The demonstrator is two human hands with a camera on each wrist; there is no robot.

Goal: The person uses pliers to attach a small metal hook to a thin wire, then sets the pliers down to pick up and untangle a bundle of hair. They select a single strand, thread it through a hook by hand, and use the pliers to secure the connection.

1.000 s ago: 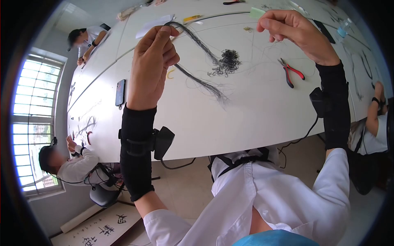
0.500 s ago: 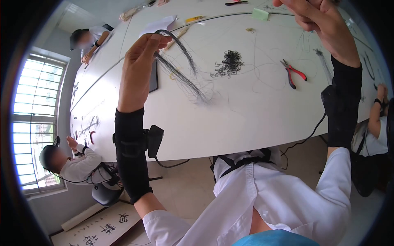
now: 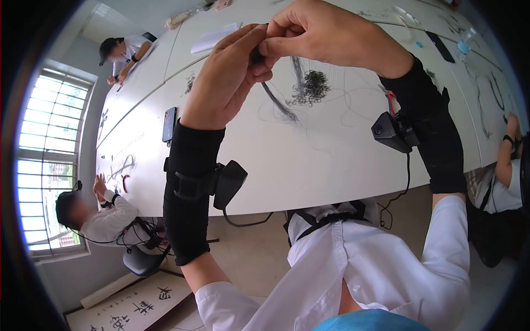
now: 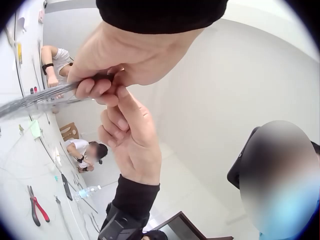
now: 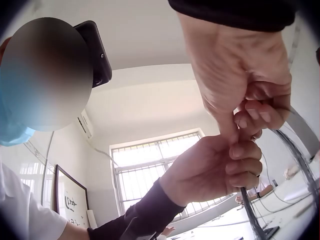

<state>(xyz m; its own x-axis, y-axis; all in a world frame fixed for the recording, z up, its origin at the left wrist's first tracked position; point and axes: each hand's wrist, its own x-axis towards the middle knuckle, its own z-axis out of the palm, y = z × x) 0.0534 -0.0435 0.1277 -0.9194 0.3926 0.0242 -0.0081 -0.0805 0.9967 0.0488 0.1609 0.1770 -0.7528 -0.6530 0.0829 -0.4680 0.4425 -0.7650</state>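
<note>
Raised over the table, my left hand [image 3: 223,77] grips a folded bundle of fine dark strands [image 3: 279,103] between thumb and curled fingers. My right hand [image 3: 326,41] meets it, its thumb and forefinger pinching the bundle at the left fingertips. In the left wrist view the loose strands [image 4: 40,100] run off to the left. The right wrist view has one tail of strands [image 5: 252,215] hanging below the left hand and another slanting down behind the right fingers. The pinched part is hidden by the fingers. On the table below lies a pile of small curled black pieces [image 3: 316,85].
Red-handled pliers [image 4: 37,210] lie on the table, mostly covered by my right sleeve in the head view. A phone [image 3: 169,124] is to the left, a white sheet [image 3: 215,38] behind, a bottle [image 3: 466,41] far right. Other people sit around the table.
My right hand has come from the upper right, apart from the left, to join it and pinch the bundle. My left hand has moved up and right with the strands.
</note>
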